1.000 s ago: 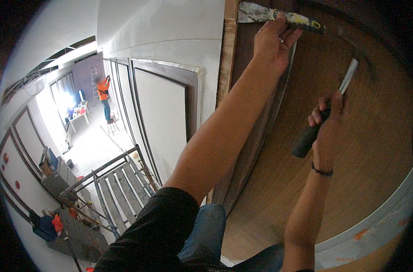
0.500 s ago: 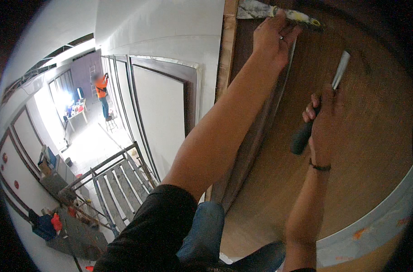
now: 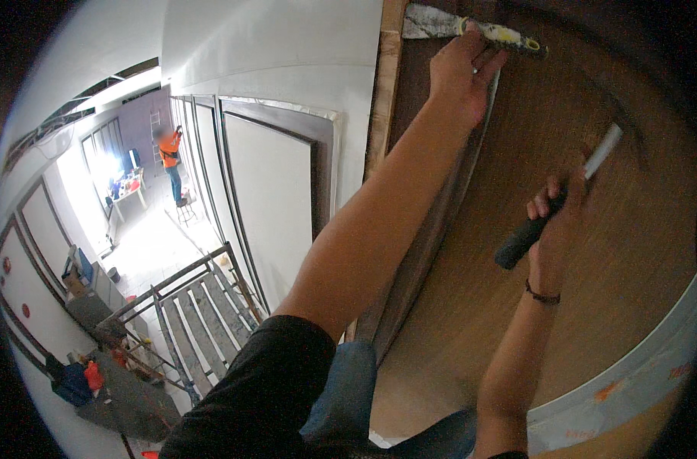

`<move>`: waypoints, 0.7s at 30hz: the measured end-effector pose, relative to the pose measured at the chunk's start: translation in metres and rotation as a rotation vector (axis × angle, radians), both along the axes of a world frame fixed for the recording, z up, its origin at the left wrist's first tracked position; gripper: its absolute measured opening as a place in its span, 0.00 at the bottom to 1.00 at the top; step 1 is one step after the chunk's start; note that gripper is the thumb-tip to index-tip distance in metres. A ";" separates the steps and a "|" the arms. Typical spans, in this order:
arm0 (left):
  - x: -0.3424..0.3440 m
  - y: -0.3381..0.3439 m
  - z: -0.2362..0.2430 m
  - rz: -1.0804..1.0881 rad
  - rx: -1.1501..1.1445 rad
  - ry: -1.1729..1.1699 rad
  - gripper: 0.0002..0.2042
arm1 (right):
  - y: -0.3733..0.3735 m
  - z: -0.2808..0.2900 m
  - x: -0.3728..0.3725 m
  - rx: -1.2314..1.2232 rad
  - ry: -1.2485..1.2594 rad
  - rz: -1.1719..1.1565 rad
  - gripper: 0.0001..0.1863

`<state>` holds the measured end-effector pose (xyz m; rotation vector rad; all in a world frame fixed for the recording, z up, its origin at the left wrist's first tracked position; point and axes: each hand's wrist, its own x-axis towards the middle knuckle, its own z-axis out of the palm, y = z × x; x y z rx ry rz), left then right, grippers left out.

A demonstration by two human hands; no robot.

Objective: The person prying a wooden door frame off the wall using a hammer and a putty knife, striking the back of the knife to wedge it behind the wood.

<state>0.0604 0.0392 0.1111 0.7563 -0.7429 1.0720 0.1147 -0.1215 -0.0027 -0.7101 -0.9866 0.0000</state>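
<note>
A paint-spattered putty knife point(image 3: 521, 38) is gripped in my left hand point(image 3: 463, 80) high on the brown wood-grain panel point(image 3: 593, 306), beside its raised dark wooden edge strip point(image 3: 421, 268) and a pale timber edge point(image 3: 387, 92). My right hand point(image 3: 559, 210), lower and further right, is closed on a tool's black grip point(image 3: 517, 243). The tool's silver shaft point(image 3: 602, 151) points up and right over the panel; its far end is too indistinct to name.
Lower left, a slatted metal scaffold platform point(image 3: 203, 321) stands near a cluttered grey cabinet point(image 3: 138, 394). A person in orange point(image 3: 169, 157) stands on a stool point(image 3: 186, 214) down the room, near a white table point(image 3: 130, 195) and ladder point(image 3: 155, 130). White panels point(image 3: 268, 199) line the wall.
The silver-shafted tool and my right hand moved up-left half a second ago and have since swung down and right. My left hand with the putty knife has barely moved.
</note>
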 end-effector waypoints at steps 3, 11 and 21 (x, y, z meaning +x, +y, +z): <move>-0.001 -0.006 0.003 0.001 -0.051 0.033 0.11 | 0.005 0.005 -0.017 0.253 0.098 -0.029 0.19; 0.001 0.000 0.000 0.032 -0.025 0.014 0.13 | -0.003 -0.004 -0.006 0.127 0.067 -0.081 0.17; 0.006 0.005 -0.003 0.001 0.013 -0.050 0.17 | -0.005 -0.004 -0.004 -0.040 0.073 -0.034 0.11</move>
